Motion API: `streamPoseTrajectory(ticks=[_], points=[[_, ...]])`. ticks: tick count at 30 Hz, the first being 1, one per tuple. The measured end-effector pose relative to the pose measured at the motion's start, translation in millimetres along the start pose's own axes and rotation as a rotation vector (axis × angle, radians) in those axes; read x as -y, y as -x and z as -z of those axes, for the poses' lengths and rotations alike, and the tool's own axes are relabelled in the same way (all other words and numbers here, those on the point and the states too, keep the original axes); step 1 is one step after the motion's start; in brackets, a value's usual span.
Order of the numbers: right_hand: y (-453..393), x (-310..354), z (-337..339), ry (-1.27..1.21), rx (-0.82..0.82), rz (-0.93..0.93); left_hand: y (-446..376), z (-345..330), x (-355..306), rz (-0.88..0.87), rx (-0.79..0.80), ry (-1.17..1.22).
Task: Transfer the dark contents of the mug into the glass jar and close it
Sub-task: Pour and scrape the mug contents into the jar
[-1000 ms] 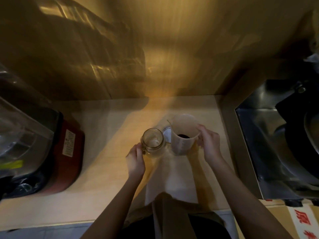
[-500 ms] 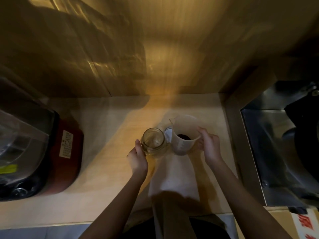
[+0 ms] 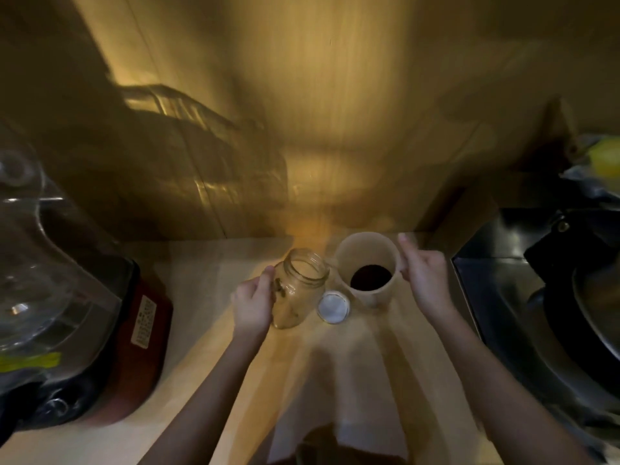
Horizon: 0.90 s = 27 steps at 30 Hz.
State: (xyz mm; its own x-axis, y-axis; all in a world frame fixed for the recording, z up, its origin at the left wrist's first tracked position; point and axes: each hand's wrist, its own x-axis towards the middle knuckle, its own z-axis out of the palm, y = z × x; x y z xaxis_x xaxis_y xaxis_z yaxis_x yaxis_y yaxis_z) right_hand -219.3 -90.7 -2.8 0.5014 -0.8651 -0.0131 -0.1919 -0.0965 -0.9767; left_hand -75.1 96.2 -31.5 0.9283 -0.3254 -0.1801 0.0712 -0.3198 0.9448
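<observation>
A clear glass jar point(image 3: 298, 290) with a handle stands open on the wooden counter point(image 3: 201, 297), its mouth tipped slightly toward the mug. My left hand point(image 3: 253, 305) grips its handle side. To its right a cream mug point(image 3: 369, 266) holds a dark mass at its bottom. My right hand point(image 3: 421, 281) is closed on the mug's handle side. The jar's round white lid point(image 3: 332, 307) lies flat on the counter between jar and mug, nearer to me.
A blender with a clear jug and a red-and-black base point(image 3: 134, 330) fills the left side. A steel sink point(image 3: 523, 317) with a dark pan point(image 3: 590, 297) lies at the right. A wooden wall point(image 3: 335, 129) rises behind the counter.
The view has tilted and drawn closer. Jar and mug stand slightly apart now, and the lid shows in front between them. Both hands keep their holds.
</observation>
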Motion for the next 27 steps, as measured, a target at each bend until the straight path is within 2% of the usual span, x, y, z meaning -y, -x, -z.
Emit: streamPoseTrajectory(ticks=[6,9,12,16,18,22,27], points=[[-22,67,6,-0.002,0.045,0.146,3,16,-44,-0.11,-0.02,-0.035],[-34,99,6,0.116,0.09,0.267,3,22,-63,-0.139,-0.046,-0.037],[-37,127,2,0.237,0.135,0.393,5,28,-85,-0.191,0.004,-0.096],[-39,155,-8,0.426,0.129,0.626,5,28,-106,-0.265,0.07,-0.246],[-40,164,-13,0.506,0.123,0.684,9,27,-112,-0.299,0.061,-0.278],[-40,174,-17,0.553,0.086,0.76,16,28,-117,-0.343,0.049,-0.259],[-33,186,-18,0.704,0.042,0.957,18,32,-123,-0.342,0.026,-0.209]])
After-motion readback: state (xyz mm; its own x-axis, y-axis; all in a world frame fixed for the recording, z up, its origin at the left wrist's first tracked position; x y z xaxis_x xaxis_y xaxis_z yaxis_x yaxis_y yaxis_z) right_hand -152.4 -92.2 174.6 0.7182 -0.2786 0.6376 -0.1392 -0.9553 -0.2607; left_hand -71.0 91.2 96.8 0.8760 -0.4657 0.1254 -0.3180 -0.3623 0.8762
